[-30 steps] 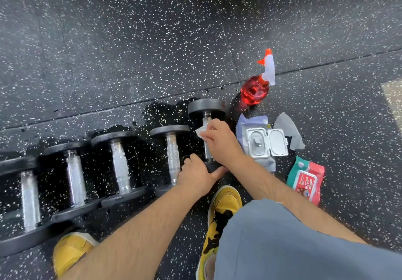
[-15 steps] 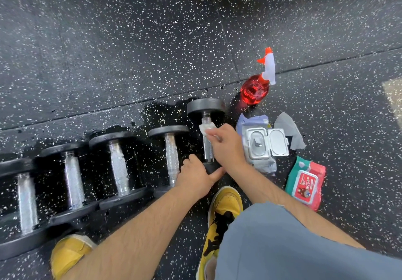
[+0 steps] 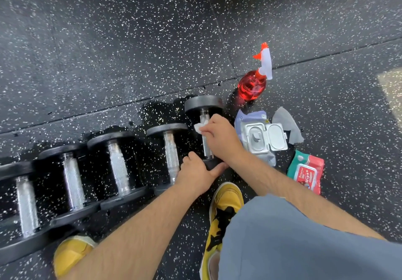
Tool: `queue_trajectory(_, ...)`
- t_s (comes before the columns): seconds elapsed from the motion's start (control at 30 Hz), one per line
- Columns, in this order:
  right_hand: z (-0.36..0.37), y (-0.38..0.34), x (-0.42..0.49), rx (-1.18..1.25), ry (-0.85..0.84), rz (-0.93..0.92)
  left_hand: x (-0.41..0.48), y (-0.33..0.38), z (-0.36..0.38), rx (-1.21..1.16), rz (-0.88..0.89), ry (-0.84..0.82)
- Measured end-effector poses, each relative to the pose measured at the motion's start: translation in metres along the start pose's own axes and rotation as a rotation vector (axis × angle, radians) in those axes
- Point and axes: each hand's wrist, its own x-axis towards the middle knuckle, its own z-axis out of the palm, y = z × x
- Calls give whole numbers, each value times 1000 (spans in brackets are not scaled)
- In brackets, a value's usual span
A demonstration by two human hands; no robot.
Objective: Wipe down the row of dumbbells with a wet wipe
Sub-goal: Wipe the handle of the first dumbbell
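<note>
Centre frame: the right hand (image 3: 219,137) is pinching the wipe (image 3: 199,127) against the handle (image 3: 205,117) of the rightmost dumbbell (image 3: 203,104), while the left hand (image 3: 195,173) is gripping its near head. Handle-wiping, I'd say; the heads are probably coming next.

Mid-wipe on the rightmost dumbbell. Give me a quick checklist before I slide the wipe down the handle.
1. Grip: right hand pinches wet wipe: ok.
2. Contact: wet wipe on handle of rightmost dumbbell: ok.
3. Steadying: left hand grips its near head: ok.
4. Underside of handle wiped: cannot tell.
5. Spare wipes: wipes pack open alongside: ok.
</note>
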Motion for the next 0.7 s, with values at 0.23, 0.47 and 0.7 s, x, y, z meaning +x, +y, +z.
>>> queue_trajectory(0.23,-7,-3,-17,146,38,142,-1,-3,-4,-18,14,-26)
queue_trajectory(0.47,-6,-1,-29,234,9,183,5,-13,-6,-94,28,-53)
queue_trajectory(0.7,-8,-1,-10,311,98,252,3,-10,-6,-47,48,-53)
